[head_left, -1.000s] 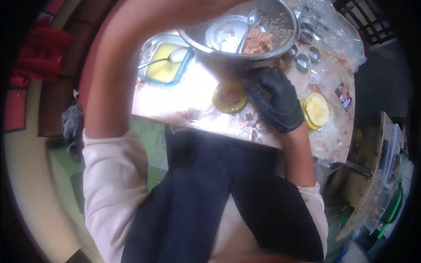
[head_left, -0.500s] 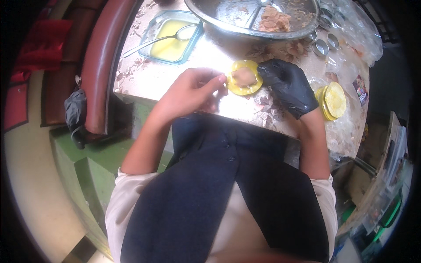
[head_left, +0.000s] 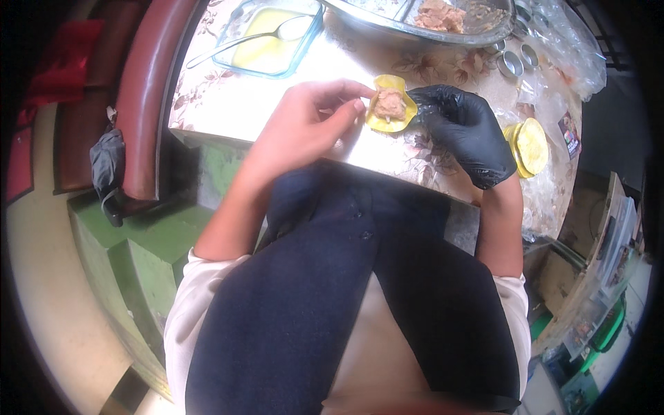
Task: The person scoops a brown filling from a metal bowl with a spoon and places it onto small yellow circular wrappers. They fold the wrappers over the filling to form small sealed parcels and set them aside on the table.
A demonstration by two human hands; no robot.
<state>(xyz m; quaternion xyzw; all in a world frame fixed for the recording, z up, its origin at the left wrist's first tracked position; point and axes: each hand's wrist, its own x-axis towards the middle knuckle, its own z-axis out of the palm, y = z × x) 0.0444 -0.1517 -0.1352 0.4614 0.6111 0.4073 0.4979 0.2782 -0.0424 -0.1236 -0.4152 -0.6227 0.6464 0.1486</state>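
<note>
A round yellow dumpling wrapper (head_left: 377, 125) with a lump of pinkish minced filling (head_left: 390, 105) in its middle is held over the table's near edge. My bare left hand (head_left: 308, 124) pinches its left rim between thumb and forefinger. On the opposite side, my right hand (head_left: 469, 131), in a black glove, has its fingers closed on the right rim; those fingertips are partly hidden. The wrapper's edges curve up around the filling. Just right of the gloved hand lies a small stack of yellow wrappers (head_left: 533, 146).
A glass dish (head_left: 277, 72) of yellow liquid with a spoon (head_left: 235, 45) across it stands at the far left. At the back sits a metal bowl (head_left: 404, 28) with more mince (head_left: 440, 14). Metal rings (head_left: 510, 64) and clear plastic (head_left: 577, 48) lie to the right.
The wrapper's sides have come up and inward around the filling, where it was flatter before. My left fingers have closed on its left rim. The whole view has shifted slightly.
</note>
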